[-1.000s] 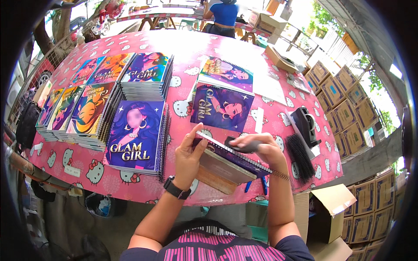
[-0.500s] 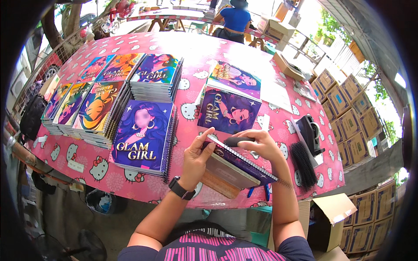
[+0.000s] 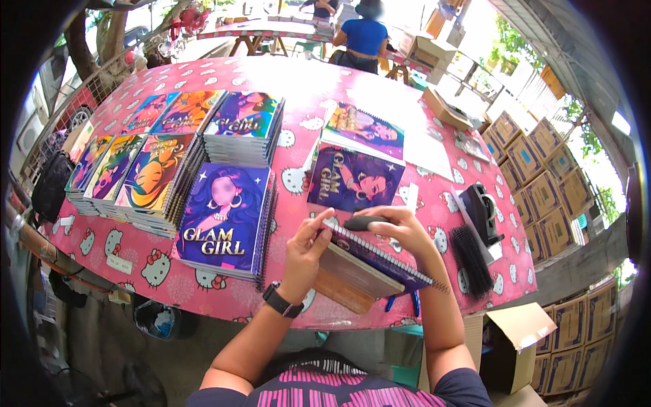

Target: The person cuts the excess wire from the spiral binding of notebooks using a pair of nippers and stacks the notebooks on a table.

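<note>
The left hand (image 3: 306,254) held a purple notebook (image 3: 371,253). The right hand (image 3: 399,225) held a dark thing (image 3: 366,222) near its coil (image 3: 389,253).

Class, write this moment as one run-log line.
left hand: holding notebook | right hand: holding dark object near notebook | nearby: black coils, stacked notebooks

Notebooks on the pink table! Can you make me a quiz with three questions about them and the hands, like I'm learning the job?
1. True or false: the watch is on the left wrist.
2. What does the right hand hold? A) a cup; B) a dark object; C) a bag.
3. What sticks out past the right end of the notebook in the left hand?

Key: 1. True. 2. B. 3. A coil.
</note>
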{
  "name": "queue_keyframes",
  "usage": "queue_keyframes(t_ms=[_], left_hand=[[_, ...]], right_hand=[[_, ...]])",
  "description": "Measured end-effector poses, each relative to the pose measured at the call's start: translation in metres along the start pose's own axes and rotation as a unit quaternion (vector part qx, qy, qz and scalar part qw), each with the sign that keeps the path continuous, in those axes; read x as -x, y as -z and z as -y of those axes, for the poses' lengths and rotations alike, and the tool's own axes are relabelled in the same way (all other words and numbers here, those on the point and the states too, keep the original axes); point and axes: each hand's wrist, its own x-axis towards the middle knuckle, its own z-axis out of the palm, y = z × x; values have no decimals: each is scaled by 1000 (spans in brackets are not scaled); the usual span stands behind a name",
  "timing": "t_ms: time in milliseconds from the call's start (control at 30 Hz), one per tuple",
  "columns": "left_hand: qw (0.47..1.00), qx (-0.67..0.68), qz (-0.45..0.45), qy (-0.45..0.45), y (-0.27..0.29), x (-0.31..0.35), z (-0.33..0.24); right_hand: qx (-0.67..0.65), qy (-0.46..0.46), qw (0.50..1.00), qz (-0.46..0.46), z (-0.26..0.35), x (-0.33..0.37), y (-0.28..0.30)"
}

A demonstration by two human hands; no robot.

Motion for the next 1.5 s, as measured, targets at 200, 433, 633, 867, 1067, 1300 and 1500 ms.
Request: queue_keyframes(t_ms=[200, 433, 633, 867, 1067, 1300, 1500], left_hand=[[1000, 7, -2, 12, 0, -3, -1], [983, -140, 72, -91, -19, -3, -24], [983, -114, 92, -111, -49, 9, -35], [981, -100, 108, -126, -59, 14, -40], [958, -157, 131, -201, -55, 15, -43], [937, -198, 170, -233, -58, 16, -53], [944, -232, 155, -174, -71, 15, -55]], right_hand=[[87, -59, 994, -8, -27, 4, -2], [258, 6, 959, -117, 52, 65, 15], [258, 166, 922, -237, 85, 69, -49], [266, 183, 898, -299, 80, 78, -58], [231, 134, 923, -278, 85, 78, -58], [310, 132, 908, -250, 92, 90, -54], [349, 168, 882, -270, 82, 94, -55]])
